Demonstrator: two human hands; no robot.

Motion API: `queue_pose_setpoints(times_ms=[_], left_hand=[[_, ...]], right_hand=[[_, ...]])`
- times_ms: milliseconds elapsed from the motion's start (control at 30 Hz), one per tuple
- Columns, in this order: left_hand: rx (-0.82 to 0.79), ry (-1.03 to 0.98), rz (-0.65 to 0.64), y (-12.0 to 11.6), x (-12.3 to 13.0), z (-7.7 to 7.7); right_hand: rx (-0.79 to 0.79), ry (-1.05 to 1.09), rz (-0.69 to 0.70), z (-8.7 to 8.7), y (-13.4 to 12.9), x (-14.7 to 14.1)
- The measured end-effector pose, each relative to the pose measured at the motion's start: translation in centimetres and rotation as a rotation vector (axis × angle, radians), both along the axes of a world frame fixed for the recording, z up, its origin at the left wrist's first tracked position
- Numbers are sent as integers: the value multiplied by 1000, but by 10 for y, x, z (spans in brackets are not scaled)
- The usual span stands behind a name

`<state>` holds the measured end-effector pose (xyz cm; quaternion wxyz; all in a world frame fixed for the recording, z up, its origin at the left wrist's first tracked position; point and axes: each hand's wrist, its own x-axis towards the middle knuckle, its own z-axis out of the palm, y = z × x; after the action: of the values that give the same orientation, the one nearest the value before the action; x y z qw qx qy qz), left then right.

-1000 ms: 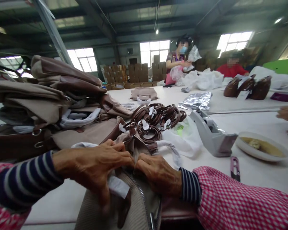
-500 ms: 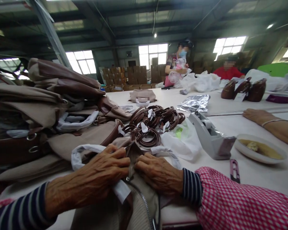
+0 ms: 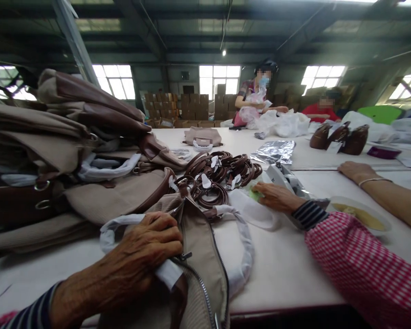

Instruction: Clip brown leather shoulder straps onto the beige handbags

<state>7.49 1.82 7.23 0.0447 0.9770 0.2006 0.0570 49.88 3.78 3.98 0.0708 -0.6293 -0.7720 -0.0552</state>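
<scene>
An unzipped beige handbag (image 3: 203,242) with a metal zipper lies in front of me, its handles wrapped in white. My left hand (image 3: 144,242) is closed on the bag's left edge beside the zipper pull (image 3: 186,257), over the near end of the left wrapped handle (image 3: 114,228). Off the bag, at the right, my right hand (image 3: 279,197) has its fingers pressed together on a small light green thing (image 3: 255,194) at a thin white plastic bag (image 3: 248,210). What the green thing is cannot be made out.
Stacked handbags (image 3: 99,123) rise at the left. Coiled brown straps (image 3: 214,194) lie beyond my bag. A tape dispenser (image 3: 281,176), a bowl (image 3: 380,228) and another person's forearm (image 3: 387,189) are at the right. Two people are across the table (image 3: 284,269).
My right hand has left the handbag's opening and moved right to the white plastic bag. The handbag's mouth and right wrapped handle now show. My left hand stays on the bag.
</scene>
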Motion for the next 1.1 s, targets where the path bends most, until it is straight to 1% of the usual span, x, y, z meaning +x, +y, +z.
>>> queue_pose_setpoints(times_ms=[67,167,300,400,533,633,700,733,800,900,967,1033,1067,1100], left_hand=[[12,-8,11,0,0,-2],[12,-28,16,0,-2,-6],[-17,-44,18,1,-4,-10],[-11,-42,20,0,-3,-9],[-21,-32,20,-1,-2,-6],[-77,-35,15,-3,-3,-5],[-104,-43,15,-4,-4,-4],[-108,-46,16,-4,-4,-3],[-103,-35,18,-6,-4,0],[-77,1,11,-7,-4,3],[-34,10,12,-7,-5,3],[27,11,21,-8,-6,1],[55,12,25,-8,-7,0],[78,14,30,-9,-7,-1]], right_hand=[[-34,44,1,-7,5,5],[-7,100,-37,-12,7,6],[44,193,-61,-13,0,6],[80,291,-43,-12,-7,4],[158,557,8,-2,-9,4],[191,699,-15,10,-7,9],[204,833,-28,19,-8,6],[199,909,-22,24,-10,1],[167,1040,16,33,-15,-19],[36,1138,164,41,-26,-68],[-113,1185,308,40,-31,-106],[-257,1209,452,34,-30,-141],[-301,1201,500,29,-28,-157],[-310,1168,529,24,-25,-170]])
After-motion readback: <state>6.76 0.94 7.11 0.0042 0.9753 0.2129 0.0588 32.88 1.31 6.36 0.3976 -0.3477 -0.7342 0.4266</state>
